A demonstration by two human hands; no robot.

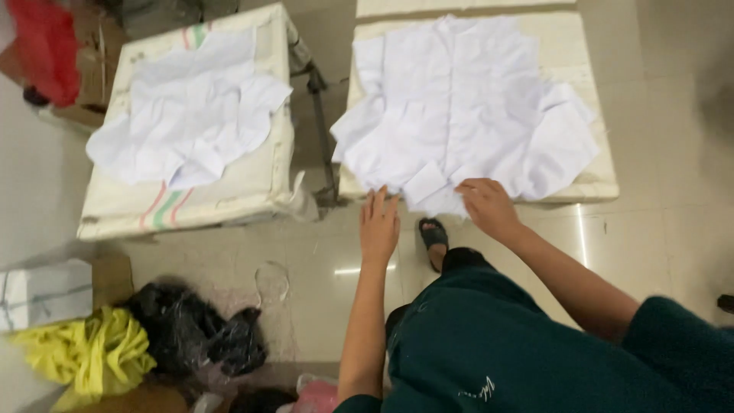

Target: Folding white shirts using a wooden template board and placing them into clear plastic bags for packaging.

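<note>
A white shirt (466, 107) lies spread flat on a cream padded table (589, 187) in front of me. My left hand (379, 226) rests with flat fingers at the table's near edge, touching the shirt's lower left hem. My right hand (487, 205) sits on the near hem by the collar piece, fingers curled onto the cloth. A second pile of white shirt pieces (191, 115) lies on the left padded table (191, 206), away from both hands.
A metal stand (321, 130) fills the gap between the two tables. On the floor at the left are a black plastic bag (191, 329), yellow cloth (88, 356) and a cardboard box (46, 294). Something red (46, 46) sits at the far left. My sandalled foot (433, 237) is beneath the table edge.
</note>
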